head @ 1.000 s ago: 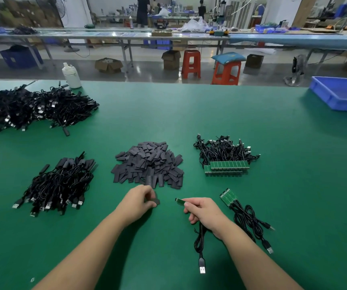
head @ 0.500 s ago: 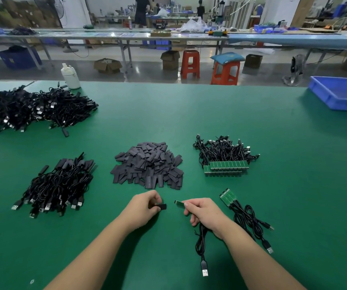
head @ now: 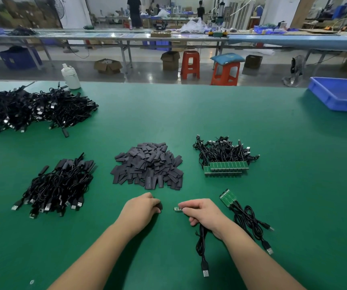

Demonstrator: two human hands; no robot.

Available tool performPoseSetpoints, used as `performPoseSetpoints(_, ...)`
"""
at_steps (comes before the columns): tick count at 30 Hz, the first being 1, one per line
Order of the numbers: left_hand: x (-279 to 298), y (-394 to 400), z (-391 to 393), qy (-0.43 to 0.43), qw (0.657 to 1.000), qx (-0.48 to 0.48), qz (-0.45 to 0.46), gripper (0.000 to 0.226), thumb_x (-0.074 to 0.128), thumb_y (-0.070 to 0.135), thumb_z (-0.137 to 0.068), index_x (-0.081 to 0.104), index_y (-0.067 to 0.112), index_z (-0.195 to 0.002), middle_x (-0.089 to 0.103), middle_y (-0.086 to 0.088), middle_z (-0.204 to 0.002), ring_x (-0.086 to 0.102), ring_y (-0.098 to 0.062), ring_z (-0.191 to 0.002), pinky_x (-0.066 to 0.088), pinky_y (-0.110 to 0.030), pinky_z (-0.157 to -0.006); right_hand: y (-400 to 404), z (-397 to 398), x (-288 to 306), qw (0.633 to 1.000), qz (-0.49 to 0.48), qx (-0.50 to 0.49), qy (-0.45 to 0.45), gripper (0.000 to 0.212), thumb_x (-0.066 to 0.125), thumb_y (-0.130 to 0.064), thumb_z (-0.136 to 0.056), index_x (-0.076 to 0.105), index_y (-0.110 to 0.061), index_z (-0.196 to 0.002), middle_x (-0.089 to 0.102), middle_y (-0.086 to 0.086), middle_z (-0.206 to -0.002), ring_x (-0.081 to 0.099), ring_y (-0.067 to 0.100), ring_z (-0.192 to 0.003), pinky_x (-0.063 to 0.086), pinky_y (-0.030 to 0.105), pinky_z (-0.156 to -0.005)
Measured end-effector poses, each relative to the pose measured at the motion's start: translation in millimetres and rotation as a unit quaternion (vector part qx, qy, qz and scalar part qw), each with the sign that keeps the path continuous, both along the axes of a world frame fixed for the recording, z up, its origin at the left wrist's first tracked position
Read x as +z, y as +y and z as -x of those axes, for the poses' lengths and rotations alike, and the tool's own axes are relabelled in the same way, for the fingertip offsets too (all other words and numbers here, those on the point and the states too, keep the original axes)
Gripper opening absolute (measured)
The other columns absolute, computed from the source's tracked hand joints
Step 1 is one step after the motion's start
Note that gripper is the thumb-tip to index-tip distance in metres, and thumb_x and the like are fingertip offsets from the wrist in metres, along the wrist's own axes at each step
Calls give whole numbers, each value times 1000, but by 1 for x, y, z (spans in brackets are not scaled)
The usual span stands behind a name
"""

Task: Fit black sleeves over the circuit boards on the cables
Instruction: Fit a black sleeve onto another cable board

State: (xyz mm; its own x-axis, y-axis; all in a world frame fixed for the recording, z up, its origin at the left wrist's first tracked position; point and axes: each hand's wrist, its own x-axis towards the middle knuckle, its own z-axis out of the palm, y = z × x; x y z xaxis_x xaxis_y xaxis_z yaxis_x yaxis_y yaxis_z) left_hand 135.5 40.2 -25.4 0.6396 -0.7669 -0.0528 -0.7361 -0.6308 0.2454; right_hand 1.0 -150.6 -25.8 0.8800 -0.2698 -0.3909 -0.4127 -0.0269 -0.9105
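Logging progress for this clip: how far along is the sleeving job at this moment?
Done: a sleeved cable pile lies at near left, and a bigger heap behind it. In hand: the left hand pinches a black sleeve; the right hand holds a cable's bare board, not yet joined. Left: a few cables at right, the board bundle, and the sleeve pile.
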Motion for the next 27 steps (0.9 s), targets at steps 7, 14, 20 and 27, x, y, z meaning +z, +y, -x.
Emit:
performPoseSetpoints(7, -1, 0, 11, 114, 978, 17, 172, 22, 69, 30, -90, 75, 25, -111, 68, 13, -102, 63, -7, -95, 48, -25, -89, 3, -1, 3, 1000, -15, -20, -9, 21, 71, -5, -89, 77, -21, -101, 71, 1, -79, 62, 5, -63, 55, 19, -67)
performPoseSetpoints(14, -7, -4, 25, 150, 963, 41, 218, 18, 73, 26, -88, 77, 28, -105, 72, 16, -96, 64, 0, -90, 49, -22, -88, 3, 0, 1, 1000, -6, -26, -4, 21, 70, -7, -90, 77, -22, -103, 73, 1, -81, 63, 5, -64, 54, 19, -67)
performPoseSetpoints(20, -10, -3, 30, 179, 954, 82, 226, 22, 75, 30, -85, 76, 31, -107, 74, 19, -100, 63, 9, -93, 47, -13, -89, 4, 1, -1, 1000, -6, -27, -7, 21, 71, -7, -90, 77, -22, -103, 72, 0, -79, 62, 6, -63, 53, 19, -66)
performPoseSetpoints(27, -10, -5, 33, 203, 939, 118, 252, 23, 78, 27, -82, 77, 27, -106, 73, 19, -97, 60, 18, -90, 39, 1, -79, 4, 1, -3, 1000, 1, -24, -8, 21, 71, -9, -90, 77, -23, -104, 71, 0, -79, 62, 6, -65, 53, 19, -67)
